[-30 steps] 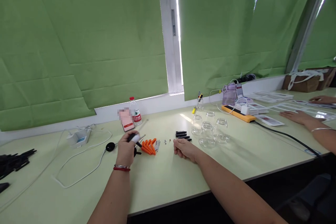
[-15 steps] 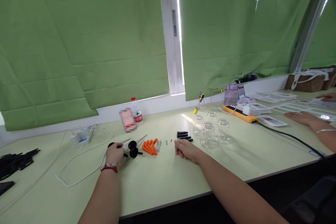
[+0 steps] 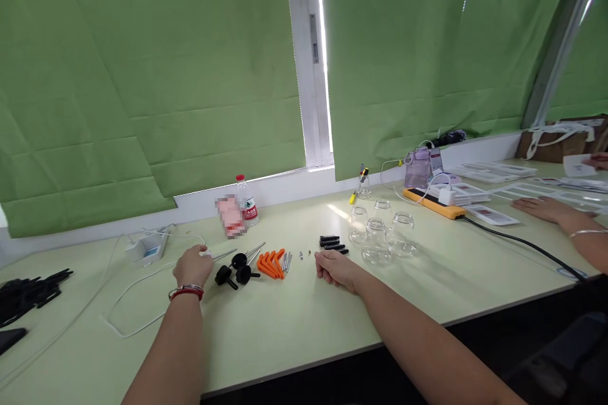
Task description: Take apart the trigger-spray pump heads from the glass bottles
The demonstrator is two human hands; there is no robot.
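Note:
My left hand (image 3: 192,266) is closed, with a pinched white cable (image 3: 137,281) showing at its fingertips. Just to its right lie black round-headed parts with side handles (image 3: 243,274) and thin metal rods. Several orange L-shaped pieces (image 3: 272,264) form a row beside them, followed by short silver rods (image 3: 287,262) and tiny metal bits (image 3: 301,255). My right hand (image 3: 336,269) rests on the table, fingers curled closed, and I see nothing in it. Right behind it are several small black cylinders (image 3: 331,242). Clear glass jars (image 3: 377,247) stand to its right.
A red-capped water bottle (image 3: 246,202) and a blurred pink packet (image 3: 230,215) stand at the back. Black straps (image 3: 31,294) lie far left, near a white socket box (image 3: 146,248). Rightward are an orange power strip (image 3: 433,204), its black cord, and another person's hand (image 3: 539,209).
My left hand has moved left, off the black parts, onto the white cable, shifting it slightly. My right hand stays put. At far right, another person's hand has raised a white sheet.

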